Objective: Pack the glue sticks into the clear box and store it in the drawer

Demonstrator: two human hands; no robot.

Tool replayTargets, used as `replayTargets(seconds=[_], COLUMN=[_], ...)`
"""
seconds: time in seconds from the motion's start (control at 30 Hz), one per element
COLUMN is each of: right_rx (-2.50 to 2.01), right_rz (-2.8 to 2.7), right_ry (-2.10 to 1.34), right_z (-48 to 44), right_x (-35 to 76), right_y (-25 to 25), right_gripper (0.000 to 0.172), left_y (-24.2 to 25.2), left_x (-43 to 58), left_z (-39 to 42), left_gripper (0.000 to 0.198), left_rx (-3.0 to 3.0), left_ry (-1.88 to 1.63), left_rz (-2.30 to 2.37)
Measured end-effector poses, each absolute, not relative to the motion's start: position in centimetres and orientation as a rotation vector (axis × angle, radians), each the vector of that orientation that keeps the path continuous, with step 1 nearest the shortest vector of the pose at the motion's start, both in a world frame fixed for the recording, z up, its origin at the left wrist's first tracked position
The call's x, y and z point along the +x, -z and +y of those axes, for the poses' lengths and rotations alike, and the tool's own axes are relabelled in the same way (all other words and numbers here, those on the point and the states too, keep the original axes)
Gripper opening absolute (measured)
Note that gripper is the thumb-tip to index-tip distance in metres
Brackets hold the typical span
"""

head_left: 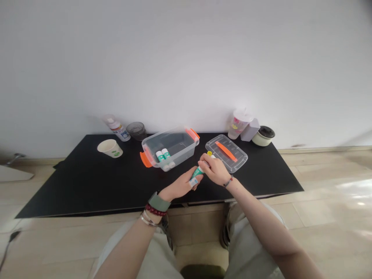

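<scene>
My left hand (182, 183) is wrapped round a green and white glue stick (198, 171) above the table's front edge. My right hand (214, 169) closes over the upper end of the same stick, its fingers hiding that end. Just beyond the right fingers, a small yellow round piece (209, 153) shows, partly covered. Behind the hands stands a clear plastic box (182, 155) with orange latches, its top uncovered. Inside its left part lie two similar glue sticks (163, 155) side by side. The box's clear lid (229, 144), with an orange handle, lies flat to the right.
On the black table (110, 190), a paper cup (109, 148), a spray can (118, 129) and a dark glass bowl (136, 131) stand left. At the back right are a lidded plastic cup (238, 124), a white box (250, 130) and a cream pot (262, 136). A wall rises behind.
</scene>
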State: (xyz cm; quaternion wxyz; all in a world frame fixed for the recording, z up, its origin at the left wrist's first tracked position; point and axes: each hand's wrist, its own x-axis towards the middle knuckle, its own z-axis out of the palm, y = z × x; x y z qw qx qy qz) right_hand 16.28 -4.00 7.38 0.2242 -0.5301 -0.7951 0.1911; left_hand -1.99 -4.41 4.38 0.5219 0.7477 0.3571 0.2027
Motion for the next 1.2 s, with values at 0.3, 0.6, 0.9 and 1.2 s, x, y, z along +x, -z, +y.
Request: replayTargets(seconds=[0.3, 0.6, 0.9, 1.2], right_rx=[-1.594, -1.488, -1.52, -1.532], right_rz=[-1.954, -1.714, -1.829, -1.936], right_ry=[-0.575, -0.513, -0.415, -0.424], right_z=[-3.9, -3.4, -3.6, -3.6], right_x=[16.0, 18.4, 18.8, 18.7], right_y=[-7.2, -7.0, -7.6, -7.8], right_gripper=[0.033, 0.04, 0.04, 0.038], left_y=[-4.4, -10.0, -7.1, -3.9], left_x=[-1.1, -3.5, -5.4, -5.7], left_z=[-4.3, 1.6, 9.3, 10.8], left_gripper=[0.039, 0.039, 0.038, 0.074], left_rx=[1.736, 1.553, 1.841, 1.772], left_ry=[-0.731, -1.121, -0.594, -0.054], left_rz=[1.059, 1.188, 1.786, 1.787])
